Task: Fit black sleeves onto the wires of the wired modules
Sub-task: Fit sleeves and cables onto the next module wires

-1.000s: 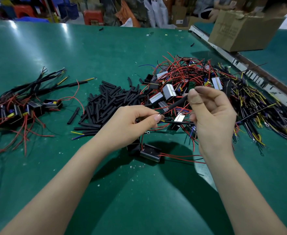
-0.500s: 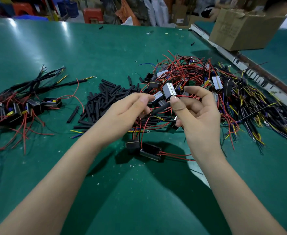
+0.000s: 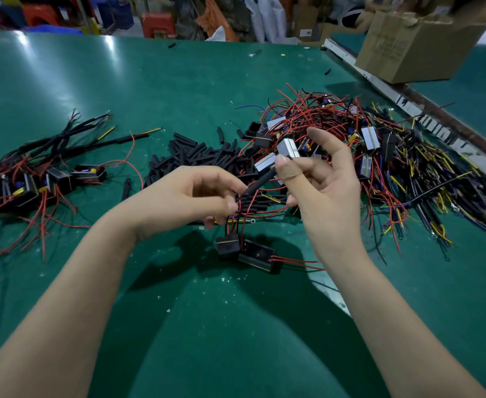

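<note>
My right hand point(image 3: 323, 185) pinches the upper end of a black sleeve point(image 3: 260, 181) between thumb and fingers. My left hand point(image 3: 184, 198) pinches the red wires point(image 3: 246, 209) at the sleeve's lower end. Those wires run down to two small black modules point(image 3: 244, 249) that hang or rest just above the green table point(image 3: 221, 326), below my hands. A heap of loose black sleeves point(image 3: 195, 156) lies behind my hands. Further right is a big tangle of wired modules point(image 3: 350, 145) with red, yellow and black wires.
A group of modules with sleeved wires point(image 3: 35, 173) lies at the left. A cardboard box point(image 3: 408, 44) stands at the back right beside a metal rail point(image 3: 437, 122). One stray sleeve point(image 3: 126, 187) lies apart near the left group.
My hands have come closer together and lower. The sleeve has slid further down the wires toward my left hand, and my right index finger has lifted off it.
</note>
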Action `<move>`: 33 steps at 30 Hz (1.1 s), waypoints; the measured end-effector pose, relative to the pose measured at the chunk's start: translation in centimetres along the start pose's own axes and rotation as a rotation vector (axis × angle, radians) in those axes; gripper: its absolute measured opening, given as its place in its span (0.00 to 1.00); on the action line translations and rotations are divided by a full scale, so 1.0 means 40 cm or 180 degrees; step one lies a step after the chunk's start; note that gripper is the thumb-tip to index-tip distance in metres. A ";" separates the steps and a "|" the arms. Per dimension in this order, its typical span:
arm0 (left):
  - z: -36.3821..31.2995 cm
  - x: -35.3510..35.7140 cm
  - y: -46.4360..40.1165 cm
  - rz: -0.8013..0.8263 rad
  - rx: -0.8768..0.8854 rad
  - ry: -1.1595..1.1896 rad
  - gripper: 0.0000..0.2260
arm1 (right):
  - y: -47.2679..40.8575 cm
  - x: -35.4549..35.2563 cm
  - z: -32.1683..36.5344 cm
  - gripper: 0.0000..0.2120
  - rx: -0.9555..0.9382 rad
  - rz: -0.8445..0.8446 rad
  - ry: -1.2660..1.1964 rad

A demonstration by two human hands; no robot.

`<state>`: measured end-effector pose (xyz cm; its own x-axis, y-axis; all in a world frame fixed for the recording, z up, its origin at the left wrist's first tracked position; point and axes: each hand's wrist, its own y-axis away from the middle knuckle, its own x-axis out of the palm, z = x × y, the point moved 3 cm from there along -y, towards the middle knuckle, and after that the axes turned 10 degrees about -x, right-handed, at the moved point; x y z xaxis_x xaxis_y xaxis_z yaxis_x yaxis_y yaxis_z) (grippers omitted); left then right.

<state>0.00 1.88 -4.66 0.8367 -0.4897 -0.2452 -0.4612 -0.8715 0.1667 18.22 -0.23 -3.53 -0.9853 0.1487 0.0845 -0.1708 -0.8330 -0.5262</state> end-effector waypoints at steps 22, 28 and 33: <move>0.011 -0.014 0.000 0.0113 0.0000 -0.0430 0.13 | 0.050 0.045 -0.036 0.19 0.0183 0.0922 0.0293; 0.000 -0.006 0.001 0.0080 0.0016 -0.0537 0.08 | 0.042 0.033 -0.024 0.05 0.0373 0.0737 -0.0055; 0.008 0.005 0.002 0.0170 -0.0103 -0.0870 0.11 | 0.028 0.015 -0.026 0.06 0.0546 0.0443 -0.0246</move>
<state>0.04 1.73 -4.98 0.6988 -0.5276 -0.4830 -0.4891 -0.8452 0.2156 17.46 -0.55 -4.94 -0.9960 -0.0097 0.0893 -0.0256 -0.9220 -0.3862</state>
